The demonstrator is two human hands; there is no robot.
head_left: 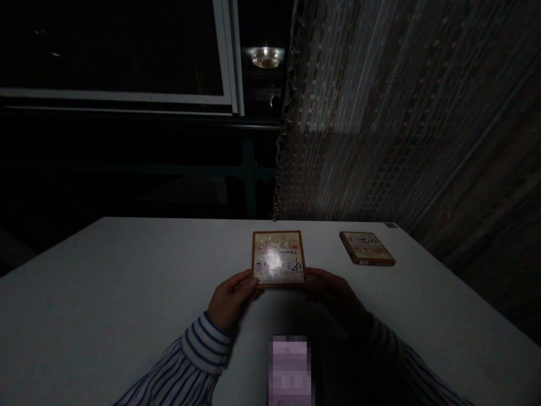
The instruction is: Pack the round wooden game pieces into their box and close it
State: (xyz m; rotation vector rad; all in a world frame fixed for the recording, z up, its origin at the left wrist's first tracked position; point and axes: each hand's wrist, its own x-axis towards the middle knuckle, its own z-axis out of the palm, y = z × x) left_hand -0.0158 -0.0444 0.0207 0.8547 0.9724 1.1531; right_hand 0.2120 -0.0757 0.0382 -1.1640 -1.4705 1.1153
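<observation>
"Striped sleeves (207, 344) come nearest the camera, with a pixelated, phone-shaped thing (291, 369) between them. What are the hands doing?"

"Both grip one flat box (278, 257). The left hand (230, 299) pinches its near left corner, thumb on top; the right hand (338, 296) holds the near right corner, its fingers in shadow."

"Where is that box?"

"Over the white table (127, 293), toward the far edge, lettering upside down. Whether it touches the table cannot be told."

"And beyond?"

"To the right, well apart from it, lies a second box (367, 248). Behind the table hangs a string curtain (359, 113), with a white frame (231, 67) to its left."
</observation>
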